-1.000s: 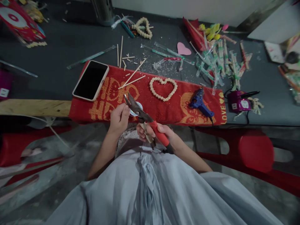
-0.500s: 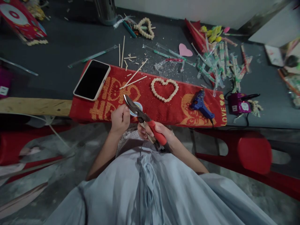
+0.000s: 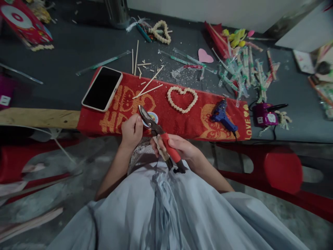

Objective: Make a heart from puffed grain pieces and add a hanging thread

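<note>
several clear wrappers (image 3: 246, 67) with sticks (image 3: 261, 78) inside, right hand (image 3: 180, 144) grasping red-handled shears (image 3: 170, 147), left hand (image 3: 132, 131) clenched, contents hidden

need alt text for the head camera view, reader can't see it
A person's right hand grips pruning shears beside the fisted left hand. On a red towel beyond lie a smartphone, a pale heart-shaped frame and a blue glue gun.

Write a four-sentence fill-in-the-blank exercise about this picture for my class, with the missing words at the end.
1. The handles of the pruning shears are gripped by the person's ____ hand.
2. On the red towel, the glue gun is coloured ____.
3. The smartphone lies toward the towel's ____ end.
4. The pale, bumpy outline is shaped like a ____.

Missing words: right; blue; left; heart.
</note>
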A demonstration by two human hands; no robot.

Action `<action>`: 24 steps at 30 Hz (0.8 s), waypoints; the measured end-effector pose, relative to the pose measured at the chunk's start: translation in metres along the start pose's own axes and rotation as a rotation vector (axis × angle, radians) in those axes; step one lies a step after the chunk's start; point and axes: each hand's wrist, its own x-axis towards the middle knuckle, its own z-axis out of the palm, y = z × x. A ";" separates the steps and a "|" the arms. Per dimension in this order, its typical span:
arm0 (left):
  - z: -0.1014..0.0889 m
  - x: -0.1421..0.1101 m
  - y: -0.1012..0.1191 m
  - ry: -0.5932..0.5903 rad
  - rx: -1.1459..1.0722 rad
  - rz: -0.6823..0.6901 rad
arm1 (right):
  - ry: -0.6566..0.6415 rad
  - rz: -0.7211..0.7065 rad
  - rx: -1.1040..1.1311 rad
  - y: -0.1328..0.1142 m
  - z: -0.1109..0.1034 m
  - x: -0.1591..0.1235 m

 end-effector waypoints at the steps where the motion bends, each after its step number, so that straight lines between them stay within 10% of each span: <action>1: -0.001 0.001 0.001 0.002 0.011 0.014 | -0.008 0.053 0.027 -0.001 -0.002 -0.001; 24: -0.009 0.008 0.013 -0.019 0.169 0.116 | 0.104 0.142 0.171 0.013 -0.007 -0.002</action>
